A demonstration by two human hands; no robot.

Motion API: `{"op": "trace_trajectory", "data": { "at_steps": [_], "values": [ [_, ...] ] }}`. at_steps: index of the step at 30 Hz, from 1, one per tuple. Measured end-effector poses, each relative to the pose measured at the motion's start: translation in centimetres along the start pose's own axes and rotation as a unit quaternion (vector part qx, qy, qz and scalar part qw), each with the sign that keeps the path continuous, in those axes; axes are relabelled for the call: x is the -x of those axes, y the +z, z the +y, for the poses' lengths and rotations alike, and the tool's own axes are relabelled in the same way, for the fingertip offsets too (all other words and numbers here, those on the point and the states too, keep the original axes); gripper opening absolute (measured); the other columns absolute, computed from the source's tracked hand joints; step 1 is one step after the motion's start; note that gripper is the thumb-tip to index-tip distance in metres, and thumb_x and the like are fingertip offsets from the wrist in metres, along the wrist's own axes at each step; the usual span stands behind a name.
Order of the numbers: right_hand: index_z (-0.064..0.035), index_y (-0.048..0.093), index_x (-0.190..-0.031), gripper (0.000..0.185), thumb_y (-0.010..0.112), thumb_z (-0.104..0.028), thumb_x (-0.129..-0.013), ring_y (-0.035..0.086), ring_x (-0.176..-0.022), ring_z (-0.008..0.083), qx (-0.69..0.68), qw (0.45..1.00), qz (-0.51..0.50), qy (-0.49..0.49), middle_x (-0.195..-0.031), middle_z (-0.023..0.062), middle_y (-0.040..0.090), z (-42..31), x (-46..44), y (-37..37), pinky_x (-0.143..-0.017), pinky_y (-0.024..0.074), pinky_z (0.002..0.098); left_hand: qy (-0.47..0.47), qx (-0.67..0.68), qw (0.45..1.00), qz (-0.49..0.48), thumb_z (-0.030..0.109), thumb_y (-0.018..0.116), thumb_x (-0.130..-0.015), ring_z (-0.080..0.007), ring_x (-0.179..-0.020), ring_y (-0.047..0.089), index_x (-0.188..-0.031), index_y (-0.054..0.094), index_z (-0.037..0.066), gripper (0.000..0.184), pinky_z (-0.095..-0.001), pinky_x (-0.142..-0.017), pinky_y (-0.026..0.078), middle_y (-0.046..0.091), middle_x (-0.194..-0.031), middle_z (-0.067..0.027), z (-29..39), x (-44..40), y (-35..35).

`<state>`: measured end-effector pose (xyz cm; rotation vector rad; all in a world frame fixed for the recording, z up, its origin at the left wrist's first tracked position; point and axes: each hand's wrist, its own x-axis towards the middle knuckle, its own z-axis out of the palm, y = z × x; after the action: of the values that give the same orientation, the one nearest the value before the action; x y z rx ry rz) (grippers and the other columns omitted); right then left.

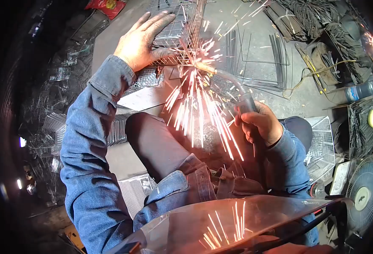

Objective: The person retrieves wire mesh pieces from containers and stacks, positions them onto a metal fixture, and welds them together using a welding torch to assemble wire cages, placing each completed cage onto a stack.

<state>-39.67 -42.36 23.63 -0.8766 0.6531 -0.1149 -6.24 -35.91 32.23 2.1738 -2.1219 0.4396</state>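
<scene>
A wire mesh basket (169,31) lies at the top middle, its near edge lit by a bright weld. My left hand (142,40) rests on it, fingers stretched out over the mesh and thumb along the near edge. My right hand (260,122) is closed around the handle of a welding torch (246,103). The torch's curved neck (231,77) runs up and left to its nozzle (204,67) at the basket's corner. Sparks (201,106) spray from that point down toward my knees and up to the right. Glare hides the exact spot of contact.
Bent wire frames (281,63) lie on the floor to the right. Bundles of metal rods (315,19) are piled at the top right. A water bottle (361,91) and a fan (366,194) stand at the right. A tinted visor (237,220) crosses the bottom of my view.
</scene>
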Motion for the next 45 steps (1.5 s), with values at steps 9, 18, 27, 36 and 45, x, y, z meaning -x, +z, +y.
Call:
{"op": "trace_trajectory", "data": {
  "at_steps": [9, 18, 27, 36, 45],
  "values": [
    [0.0019, 0.049, -0.111, 0.034, 0.053, -0.014, -0.081, 0.046, -0.050, 0.0106, 0.024, 1.000, 0.006, 0.007, -0.079, 0.0079, 0.057, -0.2, -0.3, 0.4, -0.042, 0.0385, 0.0249, 0.007, 0.001, 1.000, 0.014, 0.042, 0.078, -0.063, -0.0342, -0.133, 0.032, -0.139, 0.035, 0.032, 0.087, -0.0464, -0.104, 0.038, 0.037, -0.144, 0.0038, -0.6, 0.1, 0.4],
    [0.0017, 0.048, -0.112, 0.038, 0.054, -0.015, -0.079, 0.043, -0.050, 0.0099, 0.017, 1.000, -0.004, -0.004, -0.079, 0.0072, 0.057, 0.3, -0.6, 0.2, -0.042, 0.0348, 0.0241, -0.006, -0.003, 1.000, 0.017, 0.047, 0.076, -0.064, -0.0322, -0.133, 0.033, -0.138, 0.035, 0.034, 0.085, -0.0478, -0.104, 0.037, 0.037, -0.144, 0.0039, -0.5, 0.1, 0.4],
    [0.0006, 0.051, -0.108, 0.032, 0.054, -0.015, -0.080, 0.044, -0.052, 0.0082, 0.022, 1.000, 0.008, -0.004, -0.077, 0.0052, 0.057, 0.0, 0.1, 0.8, -0.044, 0.0354, 0.0231, -0.006, -0.001, 1.000, 0.027, 0.048, 0.078, -0.061, -0.0308, -0.133, 0.032, -0.137, 0.036, 0.035, 0.088, -0.0463, -0.104, 0.038, 0.038, -0.143, 0.0062, -0.6, 0.1, 0.7],
    [-0.0019, 0.053, -0.105, 0.024, 0.054, -0.010, -0.082, 0.047, -0.045, 0.0107, 0.043, 0.999, 0.027, 0.003, -0.071, 0.0050, 0.054, -0.1, -0.1, 0.8, -0.039, 0.0362, 0.0233, 0.006, -0.006, 0.999, 0.035, 0.047, 0.077, -0.063, -0.0331, -0.130, 0.035, -0.136, 0.037, 0.033, 0.084, -0.0469, -0.102, 0.040, 0.038, -0.142, 0.0057, -0.7, -0.1, 0.8],
    [-0.0021, 0.051, -0.106, 0.025, 0.054, -0.012, -0.083, 0.046, -0.049, 0.0100, 0.028, 1.000, 0.013, 0.004, -0.077, 0.0059, 0.056, 0.1, 0.0, 0.9, -0.042, 0.0382, 0.0239, 0.023, -0.010, 0.999, 0.045, 0.052, 0.073, -0.067, -0.0354, -0.129, 0.036, -0.137, 0.036, 0.031, 0.082, -0.0482, -0.103, 0.037, 0.039, -0.142, 0.0018, -0.8, -0.1, 0.9]
  ]
}}
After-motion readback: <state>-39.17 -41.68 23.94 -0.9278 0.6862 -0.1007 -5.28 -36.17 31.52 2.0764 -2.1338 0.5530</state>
